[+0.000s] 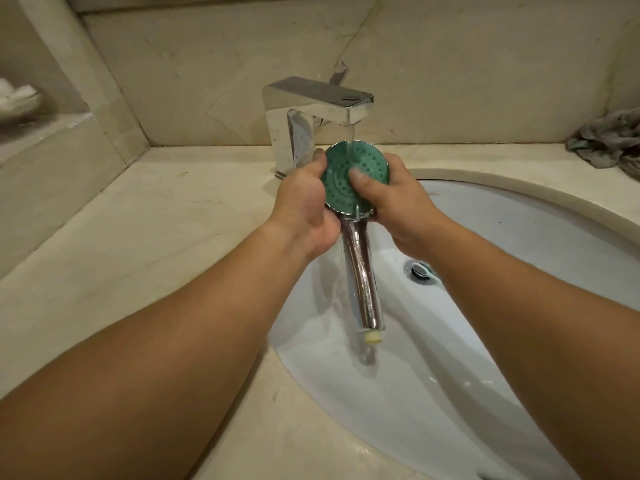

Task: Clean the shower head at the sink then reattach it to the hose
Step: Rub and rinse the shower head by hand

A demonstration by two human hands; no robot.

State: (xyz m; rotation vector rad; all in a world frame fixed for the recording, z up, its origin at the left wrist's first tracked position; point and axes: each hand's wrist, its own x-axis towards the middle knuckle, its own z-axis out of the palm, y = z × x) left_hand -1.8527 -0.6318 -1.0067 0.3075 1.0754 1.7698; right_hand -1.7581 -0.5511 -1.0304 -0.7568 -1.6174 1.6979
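Both hands grip the shower head [349,188] over the white sink [519,237], under the chrome faucet's [311,109] running stream. My left hand [308,206] wraps its rim; my right hand [398,202] holds the other side, thumb pressing the green face.

The shower head [353,174] sits under the faucet [311,109], over the sink [519,271]; perhaps a cloth [609,140] far right.

Two hands [308,202], one shower head [346,174], one faucet [311,109], one sink [519,237].
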